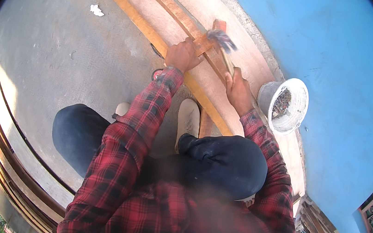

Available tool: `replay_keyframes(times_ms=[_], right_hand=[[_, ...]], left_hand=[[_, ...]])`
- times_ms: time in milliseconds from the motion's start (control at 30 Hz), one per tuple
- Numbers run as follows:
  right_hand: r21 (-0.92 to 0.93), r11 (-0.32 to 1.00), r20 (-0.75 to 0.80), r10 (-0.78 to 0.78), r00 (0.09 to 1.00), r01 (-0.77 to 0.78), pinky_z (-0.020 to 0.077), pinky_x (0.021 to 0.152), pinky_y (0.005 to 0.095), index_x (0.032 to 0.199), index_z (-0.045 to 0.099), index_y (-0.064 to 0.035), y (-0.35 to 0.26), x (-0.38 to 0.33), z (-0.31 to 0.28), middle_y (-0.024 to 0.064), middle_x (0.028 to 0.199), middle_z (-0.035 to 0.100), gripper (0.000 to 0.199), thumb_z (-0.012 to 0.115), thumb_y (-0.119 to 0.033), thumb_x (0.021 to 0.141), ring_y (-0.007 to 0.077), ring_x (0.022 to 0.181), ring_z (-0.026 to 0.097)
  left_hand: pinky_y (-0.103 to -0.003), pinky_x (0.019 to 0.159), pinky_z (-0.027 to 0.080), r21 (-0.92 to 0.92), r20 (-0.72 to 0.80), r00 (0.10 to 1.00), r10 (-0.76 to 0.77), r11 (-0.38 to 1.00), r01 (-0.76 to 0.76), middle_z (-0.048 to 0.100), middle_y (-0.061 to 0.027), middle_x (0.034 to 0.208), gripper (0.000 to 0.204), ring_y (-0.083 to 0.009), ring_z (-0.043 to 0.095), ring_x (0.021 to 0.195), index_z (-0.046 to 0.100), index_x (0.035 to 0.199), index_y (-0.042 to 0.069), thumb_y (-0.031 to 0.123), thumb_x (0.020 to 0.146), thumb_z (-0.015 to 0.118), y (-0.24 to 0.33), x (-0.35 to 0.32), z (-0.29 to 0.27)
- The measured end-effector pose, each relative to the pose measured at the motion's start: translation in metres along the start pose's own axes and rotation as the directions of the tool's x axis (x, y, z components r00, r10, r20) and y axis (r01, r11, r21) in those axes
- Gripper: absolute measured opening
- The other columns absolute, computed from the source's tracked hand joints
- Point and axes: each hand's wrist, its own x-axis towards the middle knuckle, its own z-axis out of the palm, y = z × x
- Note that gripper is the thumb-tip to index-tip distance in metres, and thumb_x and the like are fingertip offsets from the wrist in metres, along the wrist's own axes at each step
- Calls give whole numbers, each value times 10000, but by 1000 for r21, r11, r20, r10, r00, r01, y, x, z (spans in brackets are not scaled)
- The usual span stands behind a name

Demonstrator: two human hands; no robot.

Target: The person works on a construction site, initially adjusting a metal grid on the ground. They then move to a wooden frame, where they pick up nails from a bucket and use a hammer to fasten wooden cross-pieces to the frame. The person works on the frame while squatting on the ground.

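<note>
My right hand (238,91) is closed round the wooden handle of a hammer (227,62). The hammer's head is smeared by motion, just above and right of a joint where wooden battens meet. My left hand (183,56) lies curled against the batten (176,10) close to that joint, its fingers closed on the wood. Whether a nail is between those fingers cannot be made out. Beneath the battens is a pale plywood sheet (250,54), with an orange-brown batten (138,19) along its near edge.
To the right stands a white bucket (294,118) with many nails (282,102) inside. A blue surface (356,58) fills the far right. Stacked boards (19,152) lie at the left on the grey floor (87,53). A white scrap (96,10) is on the floor. My shoe (188,119) rests near the battens.
</note>
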Motion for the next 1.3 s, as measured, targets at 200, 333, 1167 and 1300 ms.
replay_keyframes(times_ms=[200, 333, 1167, 1300], right_hand=[[322, 947, -46, 31, 998, -14, 444, 516, 419, 1039, 506, 4, -82, 32, -88, 189, 629, 564, 364, 476, -358, 1014, 329, 566, 599], [673, 628, -517, 22, 856, 391, 400, 471, 270, 1085, 480, -34, -133, 25, -115, 17, 663, 473, 413, 449, -440, 1020, 99, 513, 442], [333, 934, 8, 139, 990, -133, 463, 540, 507, 1076, 509, 28, -60, 2, -64, 275, 673, 604, 375, 496, -340, 1002, 449, 660, 637], [542, 823, -346, 34, 937, 170, 485, 530, 473, 1101, 515, 29, -80, 3, -80, 253, 686, 619, 343, 535, -293, 986, 407, 638, 652]], left_hand=[[-431, 766, 554, 16, -26, 1000, -9, 1000, 9, 700, -219, 921, 588, -353, 696, 890, 576, 1042, -5, 470, 742, 749, -13, -3, -5], [-433, 767, 553, -7, -10, 1000, -16, 1000, 16, 700, -226, 932, 585, -351, 697, 887, 581, 1045, -7, 465, 740, 745, -16, -8, -9], [-458, 770, 549, 51, -45, 999, -23, 998, 25, 692, -240, 922, 622, -384, 687, 889, 573, 1030, 0, 510, 714, 741, -10, -7, 2], [-466, 763, 544, 61, -74, 997, -30, 998, 34, 693, -241, 903, 629, -387, 690, 866, 584, 1005, -5, 527, 707, 735, -9, -9, -2]])
